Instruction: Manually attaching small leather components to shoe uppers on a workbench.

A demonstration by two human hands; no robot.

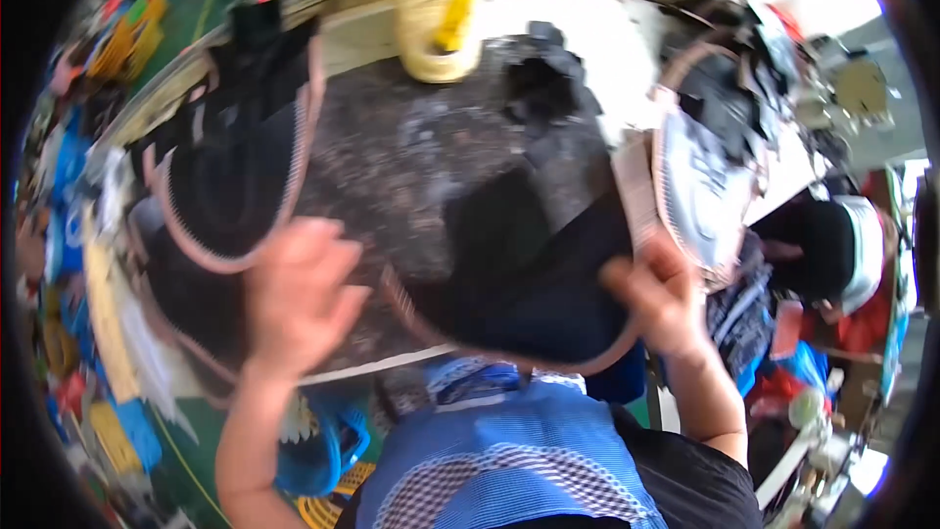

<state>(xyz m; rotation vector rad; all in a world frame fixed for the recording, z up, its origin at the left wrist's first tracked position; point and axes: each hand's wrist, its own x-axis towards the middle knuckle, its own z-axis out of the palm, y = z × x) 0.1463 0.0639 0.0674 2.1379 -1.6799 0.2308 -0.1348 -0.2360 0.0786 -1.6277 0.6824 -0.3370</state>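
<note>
A black piece with a curved pink zigzag edge (543, 299), looking like a flat shoe upper, is in my right hand (663, 292), pinched at its right end. It sags over the table's near edge. My left hand (302, 294), smeared by motion, has its fingers apart and nothing visible in it. Beside it on the left lie similar black shoe uppers (230, 171) with pink edges, partly overlapping. To the right of my right hand rests a pile of uppers with a pale grey one (700, 181) on top.
The dark, worn table top (392, 157) has a pale rim. A cream machine post (436, 20) with a yellow part rises at the far middle. Black scraps (543, 78) lie right of it. Blue baskets (338, 446) stand below the near edge. Another person (842, 250) sits at right.
</note>
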